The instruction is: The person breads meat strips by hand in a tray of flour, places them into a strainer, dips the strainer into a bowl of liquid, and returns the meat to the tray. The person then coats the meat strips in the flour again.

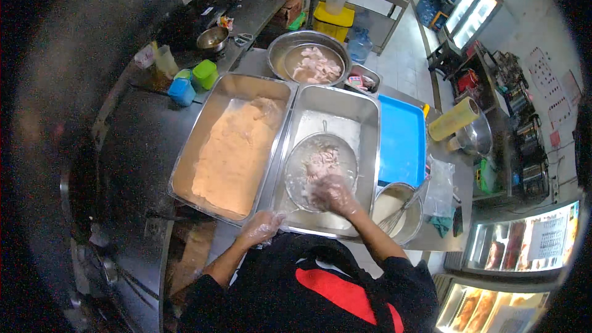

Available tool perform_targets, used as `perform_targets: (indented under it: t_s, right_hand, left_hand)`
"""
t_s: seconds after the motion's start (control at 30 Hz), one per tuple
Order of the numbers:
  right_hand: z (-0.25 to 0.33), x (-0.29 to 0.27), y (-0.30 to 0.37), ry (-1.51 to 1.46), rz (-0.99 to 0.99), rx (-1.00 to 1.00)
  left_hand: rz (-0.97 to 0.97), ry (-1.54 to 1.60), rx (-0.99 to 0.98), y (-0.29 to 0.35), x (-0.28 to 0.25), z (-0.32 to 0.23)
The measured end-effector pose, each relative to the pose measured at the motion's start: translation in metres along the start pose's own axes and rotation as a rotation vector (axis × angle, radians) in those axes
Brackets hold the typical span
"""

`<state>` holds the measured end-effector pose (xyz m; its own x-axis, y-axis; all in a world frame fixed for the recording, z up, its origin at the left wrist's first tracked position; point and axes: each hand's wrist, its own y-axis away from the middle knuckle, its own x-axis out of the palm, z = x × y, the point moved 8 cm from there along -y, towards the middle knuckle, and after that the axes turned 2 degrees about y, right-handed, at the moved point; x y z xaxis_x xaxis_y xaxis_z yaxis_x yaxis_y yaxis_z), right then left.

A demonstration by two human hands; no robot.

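My right hand (333, 195), in a clear plastic glove, reaches into a round wire strainer (295, 192) holding pale raw meat pieces (324, 161). Its fingers are smeared and partly hidden at the meat's near side. The strainer sits within a deep steel pan (369, 142) with whitish stuff on its bottom. My left hand (261, 227), also gloved, is curled at the pan's near left corner; what lies in its fingers is hidden. To the left stands another steel pan (282, 89) filled with orange-tan powder (231, 154).
Behind the pans stands a steel bowl (276, 55) of raw meat in liquid. At right are a blue tray (402, 142), a pot (417, 225) of pale batter with a whisk (392, 217), and a roll of plastic film (453, 119). Green (205, 74) and blue (181, 92) containers stand left.
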<state>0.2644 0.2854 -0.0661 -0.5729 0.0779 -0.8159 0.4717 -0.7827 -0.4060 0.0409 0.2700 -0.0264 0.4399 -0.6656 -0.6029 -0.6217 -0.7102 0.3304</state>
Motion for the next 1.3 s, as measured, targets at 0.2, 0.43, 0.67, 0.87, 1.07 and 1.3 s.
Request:
perform_targets:
  t_s: [0.2,0.43,0.67,0.87,1.07,1.3]
  right_hand:
    - [-0.038,-0.046,-0.038,-0.065,-0.097,0.490]
    - [0.024,-0.051,-0.049,0.275,0.441,0.555]
    - [0.040,-0.024,-0.066,0.393,0.176,0.215]
    - [0.025,-0.044,-0.036,0.272,0.487,0.597]
    - [0.058,-0.028,-0.066,0.532,0.130,0.101]
    - [0.044,-0.001,-0.043,0.201,0.406,0.712]
  left_hand:
    - [-0.122,0.076,0.115,0.007,0.004,-0.004]
    - [0.065,-0.165,-0.029,-0.005,0.016,0.005]
    - [-0.044,-0.111,0.112,0.002,0.002,-0.001]
    - [0.109,-0.135,-0.035,0.004,0.009,0.006]
    - [0.109,0.111,-0.096,0.009,-0.012,0.008]
    - [0.016,-0.013,0.032,-0.001,0.006,0.049]
